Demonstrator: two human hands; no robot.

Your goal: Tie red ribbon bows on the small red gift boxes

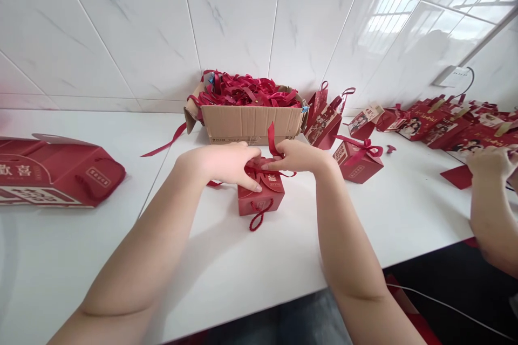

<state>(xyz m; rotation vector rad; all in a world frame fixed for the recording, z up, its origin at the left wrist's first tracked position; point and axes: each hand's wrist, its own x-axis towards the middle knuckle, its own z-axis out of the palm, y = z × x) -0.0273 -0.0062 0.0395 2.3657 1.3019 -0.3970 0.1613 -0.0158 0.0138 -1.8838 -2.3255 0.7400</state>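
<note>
A small red gift box [261, 202] stands on the white table in front of me, a twisted cord handle [256, 221] hanging at its near side. My left hand [229, 164] grips the top of the box from the left, thumb lying on the lid and fingers curled at the ribbon. From the right, my right hand [297, 156] pinches a red ribbon [272, 137] over the lid; one ribbon end sticks up above the fingers. Other ribbon ends show on both sides of the box. Where the ribbon crosses on the lid is partly hidden by my fingers.
Behind stands a cardboard box [251, 121] heaped with red ribbons. A bow-tied gift box [358, 160] is at the right, with several red bags [424, 124] beyond it. A larger red box [60, 172] lies left. Another person's hand [491, 164] is at far right.
</note>
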